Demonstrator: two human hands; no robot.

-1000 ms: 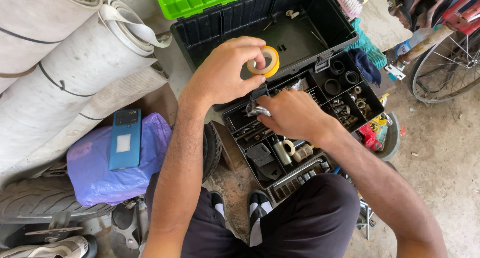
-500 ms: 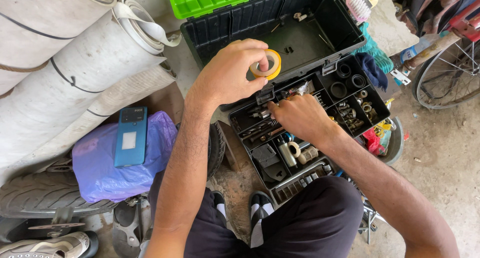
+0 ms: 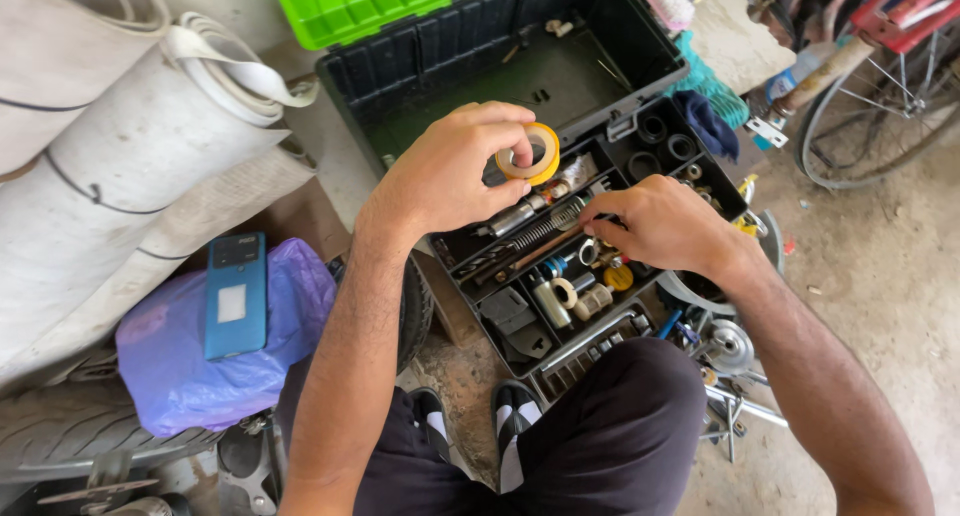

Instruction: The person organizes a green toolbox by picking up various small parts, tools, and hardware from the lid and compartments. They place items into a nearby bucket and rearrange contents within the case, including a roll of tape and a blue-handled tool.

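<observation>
Tape roll (image 3: 530,154) in left hand (image 3: 450,171)

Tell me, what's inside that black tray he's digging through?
The black tray holds springs, metal bits, rubber rings, a white tape roll and sockets. The right hand covers some compartments; the left hand holds a yellow tape roll above.

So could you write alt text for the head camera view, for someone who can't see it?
Seen from above, a person's left hand holds a yellow tape roll while the right hand reaches into a black tool tray of small parts, in front of an open toolbox.
</observation>
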